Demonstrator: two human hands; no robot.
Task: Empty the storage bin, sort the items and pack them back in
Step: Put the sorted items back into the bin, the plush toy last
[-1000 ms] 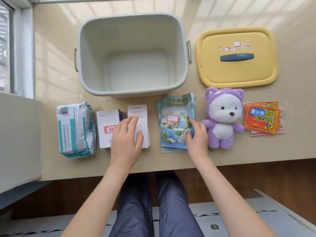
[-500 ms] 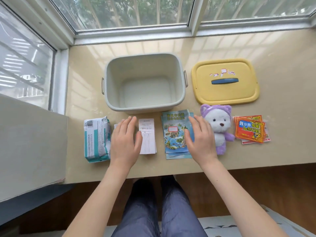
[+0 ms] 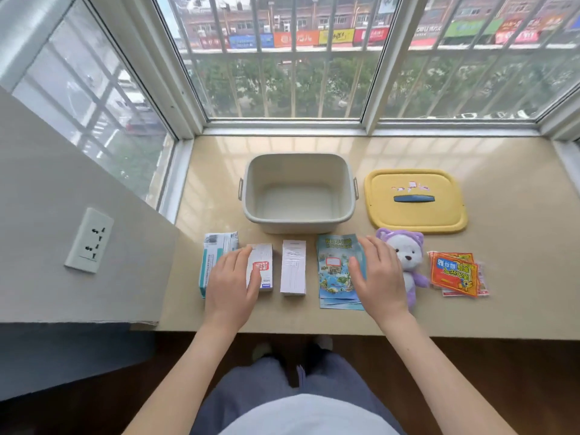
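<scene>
An empty grey bin stands on the beige sill, its yellow lid flat to its right. In front lies a row: a white-teal pack, a white box with a red stamp, a plain white box, blue map booklets, a purple plush bear and red-orange packets. My left hand is spread over the pack and stamped box, holding nothing. My right hand hovers flat over the booklets' right edge beside the bear, fingers apart.
Barred windows close off the sill at the back and left. A grey wall block with a socket borders the sill's left end. The sill's front edge runs just below the items, with my legs beneath it.
The view has tilted up and pulled back, showing the window. My left hand slid left from the plain box to the stamped box; my right hand lifted flat over the booklets.
</scene>
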